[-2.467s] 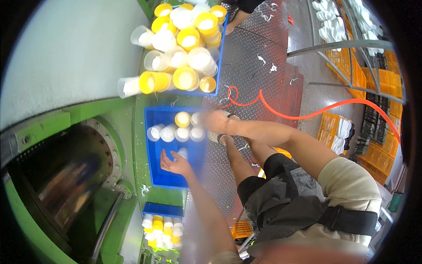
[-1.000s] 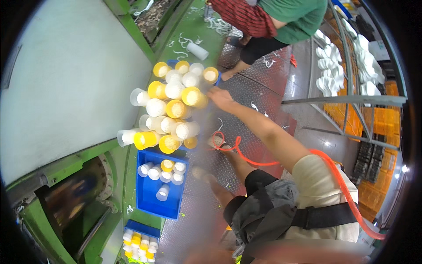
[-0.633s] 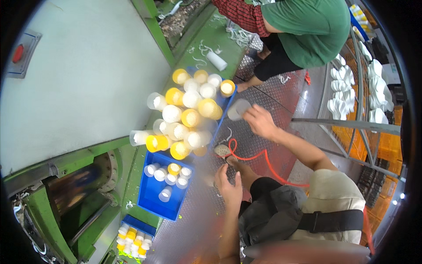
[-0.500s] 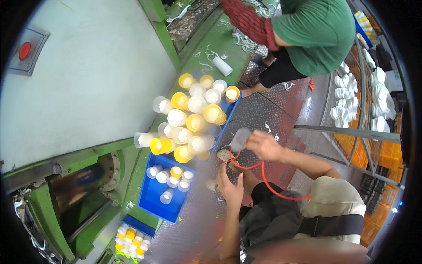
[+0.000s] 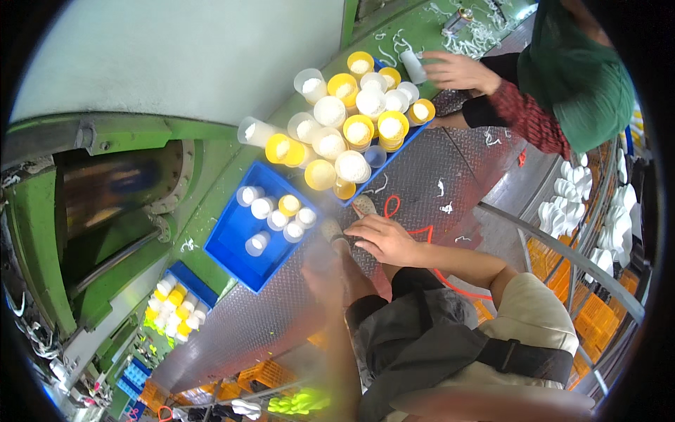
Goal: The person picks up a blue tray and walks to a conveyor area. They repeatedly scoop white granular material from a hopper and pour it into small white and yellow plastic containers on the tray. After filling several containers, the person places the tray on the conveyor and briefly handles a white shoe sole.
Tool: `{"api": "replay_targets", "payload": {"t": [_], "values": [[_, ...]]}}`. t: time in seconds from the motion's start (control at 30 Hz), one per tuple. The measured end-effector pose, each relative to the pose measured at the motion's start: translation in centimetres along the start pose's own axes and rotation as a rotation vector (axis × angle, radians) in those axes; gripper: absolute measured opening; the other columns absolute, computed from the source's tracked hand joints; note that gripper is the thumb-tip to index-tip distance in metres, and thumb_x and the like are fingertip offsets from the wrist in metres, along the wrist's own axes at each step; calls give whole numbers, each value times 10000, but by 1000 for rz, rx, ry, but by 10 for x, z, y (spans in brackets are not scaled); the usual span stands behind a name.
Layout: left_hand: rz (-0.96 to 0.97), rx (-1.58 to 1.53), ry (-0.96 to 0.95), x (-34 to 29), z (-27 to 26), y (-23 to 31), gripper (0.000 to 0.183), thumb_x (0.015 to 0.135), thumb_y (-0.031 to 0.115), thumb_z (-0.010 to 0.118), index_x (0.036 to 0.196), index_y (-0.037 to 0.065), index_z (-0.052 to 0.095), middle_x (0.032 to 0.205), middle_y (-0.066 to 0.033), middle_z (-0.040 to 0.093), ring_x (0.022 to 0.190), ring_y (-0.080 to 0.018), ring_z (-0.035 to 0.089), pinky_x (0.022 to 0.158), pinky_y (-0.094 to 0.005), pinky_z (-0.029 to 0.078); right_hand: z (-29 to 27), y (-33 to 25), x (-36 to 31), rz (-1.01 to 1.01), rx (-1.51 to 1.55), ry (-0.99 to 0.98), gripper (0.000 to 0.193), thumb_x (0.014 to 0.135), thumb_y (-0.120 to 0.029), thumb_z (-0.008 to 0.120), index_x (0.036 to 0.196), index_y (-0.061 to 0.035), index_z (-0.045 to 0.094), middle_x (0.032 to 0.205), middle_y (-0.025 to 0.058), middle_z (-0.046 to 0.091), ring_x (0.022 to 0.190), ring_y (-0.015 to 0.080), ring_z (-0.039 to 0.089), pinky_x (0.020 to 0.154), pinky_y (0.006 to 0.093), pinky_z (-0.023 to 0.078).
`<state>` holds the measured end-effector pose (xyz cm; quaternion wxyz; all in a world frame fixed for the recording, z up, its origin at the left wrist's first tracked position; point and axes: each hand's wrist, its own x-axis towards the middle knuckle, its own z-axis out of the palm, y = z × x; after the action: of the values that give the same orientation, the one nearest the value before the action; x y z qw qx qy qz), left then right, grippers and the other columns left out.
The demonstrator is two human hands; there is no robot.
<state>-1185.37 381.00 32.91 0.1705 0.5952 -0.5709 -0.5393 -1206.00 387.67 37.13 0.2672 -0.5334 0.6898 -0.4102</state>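
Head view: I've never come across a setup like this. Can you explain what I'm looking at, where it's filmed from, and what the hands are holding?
There is no robot here, just a person with bare hands. The picture comes from a wide fisheye camera on their head, looking down, so edges bend.

The right hand is loosely open, with nothing visible in it. The left hand is too blurred to tell whether its grip holds anything.

Beside them, a blue bin on a green ledge contains several white and yellow cups. A second blue bin above it in the picture is crowded with similar cups.

At upper right, a co-worker's hand is near a whitish cup lying on its side.
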Motion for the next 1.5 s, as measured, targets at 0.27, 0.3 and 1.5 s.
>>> {"api": "replay_targets", "payload": {"t": [0.27,0.3,1.5], "values": [[-26,90,153,7,-55,-49,645,814,176,843,1337,10,503,1270,-180,609,1160,-309,631,971,-429,516,-43,-51,61,8,-84,-27,220,861,-133,737,1069,-70,705,984,105,679,947,307,649,801,433,538],[-49,113,150,8,-56,-52,644,818,237,840,1334,16,524,1263,-191,627,1156,-328,642,961,-442,515,-46,-56,66,1,-98,-23,218,862,-132,736,1069,-71,704,978,104,676,944,308,649,803,431,539],[-257,40,82,-27,-8,-49,786,792,0,809,1444,-40,372,1313,-202,513,1151,-305,580,865,-384,594,-90,294,351,328,-1154,-560,284,972,-243,589,1195,-213,763,1256,16,722,1242,210,624,1118,458,361]]}}
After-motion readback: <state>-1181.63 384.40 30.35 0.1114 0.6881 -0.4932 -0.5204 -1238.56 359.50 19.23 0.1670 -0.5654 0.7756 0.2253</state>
